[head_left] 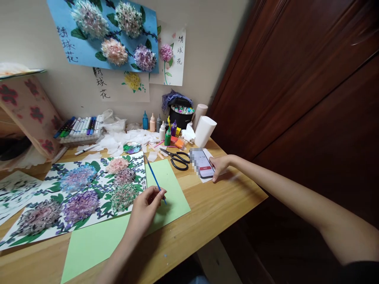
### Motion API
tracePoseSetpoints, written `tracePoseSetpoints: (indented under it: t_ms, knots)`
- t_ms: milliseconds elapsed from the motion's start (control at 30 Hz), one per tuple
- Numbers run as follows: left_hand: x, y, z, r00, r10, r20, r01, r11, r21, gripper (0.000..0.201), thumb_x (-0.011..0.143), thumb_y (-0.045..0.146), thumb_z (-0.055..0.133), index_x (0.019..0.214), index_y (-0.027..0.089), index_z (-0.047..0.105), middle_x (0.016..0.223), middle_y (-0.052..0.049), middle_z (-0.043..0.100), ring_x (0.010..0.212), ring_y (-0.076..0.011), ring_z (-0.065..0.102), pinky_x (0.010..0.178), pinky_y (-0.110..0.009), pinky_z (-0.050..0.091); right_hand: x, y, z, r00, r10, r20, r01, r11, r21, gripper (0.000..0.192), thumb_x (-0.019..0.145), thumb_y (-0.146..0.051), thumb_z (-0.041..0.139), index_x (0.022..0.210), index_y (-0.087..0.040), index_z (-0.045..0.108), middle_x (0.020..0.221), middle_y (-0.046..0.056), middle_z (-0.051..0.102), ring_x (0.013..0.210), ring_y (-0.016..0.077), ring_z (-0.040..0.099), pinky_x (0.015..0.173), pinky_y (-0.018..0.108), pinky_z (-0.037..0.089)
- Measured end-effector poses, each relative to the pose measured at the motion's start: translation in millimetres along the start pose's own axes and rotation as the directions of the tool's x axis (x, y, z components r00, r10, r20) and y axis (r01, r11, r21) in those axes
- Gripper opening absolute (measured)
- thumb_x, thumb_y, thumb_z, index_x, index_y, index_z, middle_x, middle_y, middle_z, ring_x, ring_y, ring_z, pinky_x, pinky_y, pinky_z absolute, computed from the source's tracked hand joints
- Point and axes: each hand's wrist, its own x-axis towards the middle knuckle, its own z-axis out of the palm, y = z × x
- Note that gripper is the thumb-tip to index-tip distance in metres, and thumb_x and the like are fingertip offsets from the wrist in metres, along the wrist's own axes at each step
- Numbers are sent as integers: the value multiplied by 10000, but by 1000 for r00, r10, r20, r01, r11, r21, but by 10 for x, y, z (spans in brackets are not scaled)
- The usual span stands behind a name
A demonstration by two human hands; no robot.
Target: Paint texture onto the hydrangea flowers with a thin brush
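Note:
My left hand (148, 205) is closed round a thin blue paintbrush (153, 173), held over a light green sheet of paper (174, 197). The brush points up and away, its tip near the edge of the flower painting (102, 197). That painting carries several raised paper blossoms with green leaves and partly covers the green sheet. At the table's right side, my right hand (219, 165) grips the near edge of a phone (204, 161) with its screen lit. The phone lies on something white. Black-handled scissors (179, 159) lie just left of it.
Paint bottles (167, 137), a palette (132, 147) and white paper scraps (114, 141) crowd the back. Markers (85, 126) stand at the back left. A white cup (205, 131) is near a black marker case (180, 116). Dark wooden panels (296, 98) rise on the right.

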Motion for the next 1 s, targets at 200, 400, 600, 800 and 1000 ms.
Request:
tracePoseSetpoints:
  t_ms: [200,400,600,800,1000]
  knots:
    - [7,-10,6,1000,-7,13,7,1000,-6,351,755,523,546,671,183,575,665,-18,607,598,-140,499,586,-239,378,56,61,52,999,-28,-43,28,1000,-4,786,215,-484,835,876,-193,523,863,32,610,950,293,591,795,328,465]
    - [2,-18,9,999,-23,27,24,1000,-21,333,760,504,543,682,183,583,677,-15,608,600,-140,507,586,-239,372,32,66,59,998,-53,-40,52,998,-24,779,275,-491,827,923,-192,517,910,37,612,940,274,592,779,307,459]
    - [2,-11,10,999,-28,37,29,999,-34,333,771,502,529,705,181,591,681,-9,588,602,-138,500,592,-243,372,25,73,72,998,-48,-44,46,998,-44,764,286,-492,822,917,-196,507,923,40,597,933,271,584,770,310,449]
    - [-5,-37,24,999,-25,35,25,1000,0,337,781,500,527,686,180,567,658,-1,565,626,-140,489,594,-239,348,44,105,89,997,-61,-40,58,997,-56,740,291,-517,806,871,-207,469,891,23,568,901,252,570,723,292,430]
    - [-11,-64,37,997,-51,50,51,999,1,347,773,513,534,705,173,562,655,3,563,623,-135,479,601,-239,344,80,145,91,997,-74,-6,73,994,-80,763,268,-555,789,842,-208,425,854,13,544,867,252,553,678,295,402]
